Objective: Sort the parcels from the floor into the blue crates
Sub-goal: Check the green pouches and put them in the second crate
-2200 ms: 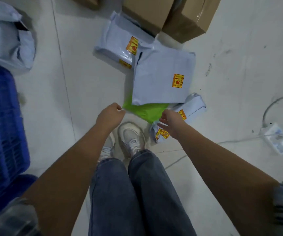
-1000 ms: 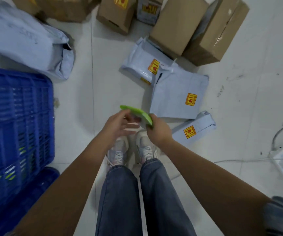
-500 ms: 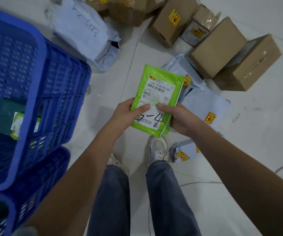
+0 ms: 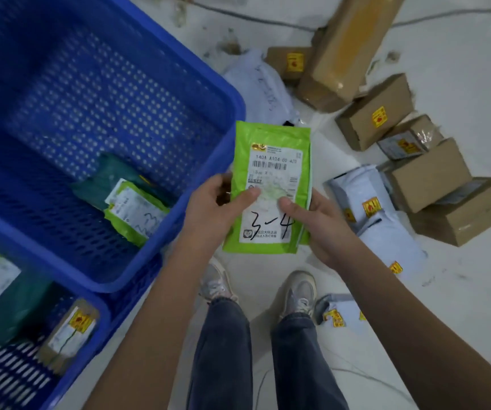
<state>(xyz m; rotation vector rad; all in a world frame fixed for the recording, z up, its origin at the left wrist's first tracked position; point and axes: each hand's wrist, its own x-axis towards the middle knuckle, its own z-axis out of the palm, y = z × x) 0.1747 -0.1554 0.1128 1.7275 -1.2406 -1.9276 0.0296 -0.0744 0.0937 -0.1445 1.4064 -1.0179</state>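
Item: green parcel (image 4: 271, 187), label side up, marked "3-4". Held above the floor beside the upper blue crate (image 4: 138, 238), gripped at both edges by the left hand (image 4: 211, 208) and right hand (image 4: 324, 229), thumbs pressed on the label, presumably so it can be read before sorting.

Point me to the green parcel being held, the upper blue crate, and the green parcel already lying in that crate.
held green parcel (image 4: 271, 161), head view, white label's barcode area
upper blue crate (image 4: 229, 93), head view, right rim
green parcel in crate (image 4: 133, 210), head view, its label
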